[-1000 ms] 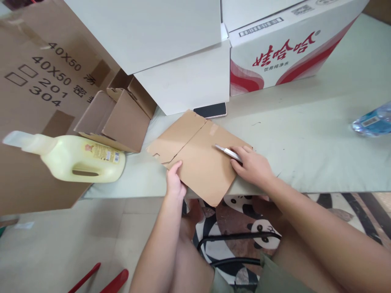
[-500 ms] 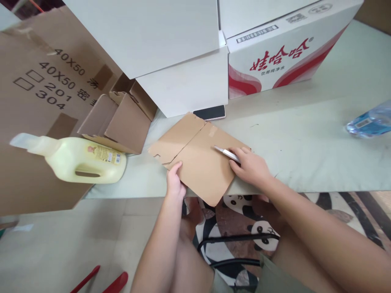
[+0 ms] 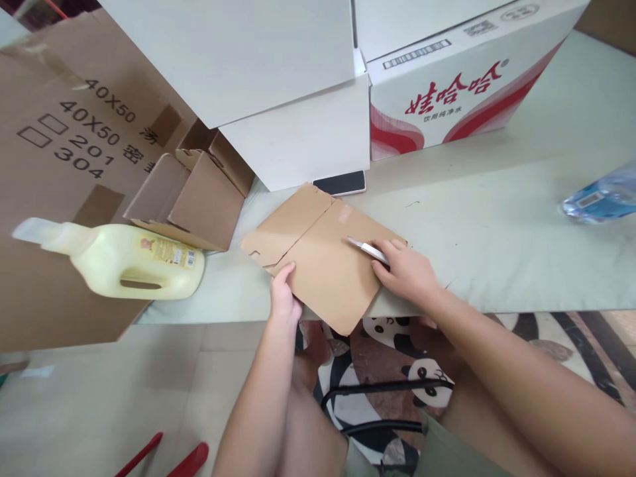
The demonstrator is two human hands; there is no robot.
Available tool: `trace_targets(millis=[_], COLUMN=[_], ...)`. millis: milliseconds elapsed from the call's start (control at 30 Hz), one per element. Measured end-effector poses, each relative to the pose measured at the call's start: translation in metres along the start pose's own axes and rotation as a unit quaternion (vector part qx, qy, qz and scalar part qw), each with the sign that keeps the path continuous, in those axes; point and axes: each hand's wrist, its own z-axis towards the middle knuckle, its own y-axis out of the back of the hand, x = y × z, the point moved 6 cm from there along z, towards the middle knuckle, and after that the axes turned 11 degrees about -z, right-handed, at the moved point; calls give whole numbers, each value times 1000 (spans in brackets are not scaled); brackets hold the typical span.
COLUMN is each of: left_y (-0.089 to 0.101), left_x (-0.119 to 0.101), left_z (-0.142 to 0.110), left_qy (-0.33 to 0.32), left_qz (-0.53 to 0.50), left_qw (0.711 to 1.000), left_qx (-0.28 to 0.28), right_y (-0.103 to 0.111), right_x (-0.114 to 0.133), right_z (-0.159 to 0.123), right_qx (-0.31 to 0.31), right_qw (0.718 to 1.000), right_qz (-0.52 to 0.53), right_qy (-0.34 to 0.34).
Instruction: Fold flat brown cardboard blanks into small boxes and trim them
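A flat piece of brown cardboard point(image 3: 330, 265) lies at the table's front edge, one corner jutting out over it. A dark slit runs across its upper left part, and a strip of tape shows near the top. My left hand point(image 3: 285, 295) grips the left edge, thumb on top and fingers hidden beneath. In my right hand point(image 3: 405, 268) is a utility knife point(image 3: 370, 250) with a white handle, its tip pointing up and left above the cardboard. The right hand is closed around the handle beside the cardboard's right edge. Whether the blade touches the cardboard I cannot tell.
A phone point(image 3: 340, 183) lies behind the cardboard, before stacked white boxes point(image 3: 298, 139). A red-and-white carton point(image 3: 447, 99) stands at the back. Left are a yellow bottle point(image 3: 154, 255), a small open box point(image 3: 203, 202) and a large carton point(image 3: 44, 199). A plastic bottle point(image 3: 601, 195) lies right.
Hardly anything differs. Both hands, the knife and the cardboard keep almost the same positions; the whole view has shifted very slightly.
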Motion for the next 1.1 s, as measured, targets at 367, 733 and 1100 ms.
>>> trace_targets(millis=[367, 733, 1100], left_y=[4, 0, -4], left_x=[2, 1, 3], left_z=[7, 4, 1], left_qy=[-3, 9, 20], left_qz=[12, 8, 1], left_qw=[1000, 1000, 1000], left_qx=[14, -2, -13], right_y=[-1, -1, -1], right_x=[0, 1, 0], right_z=[1, 1, 1], right_qx=[-3, -3, -6], right_qw=[1000, 1000, 1000], right_qz=[-5, 1, -2], right_qy=[1, -1, 1])
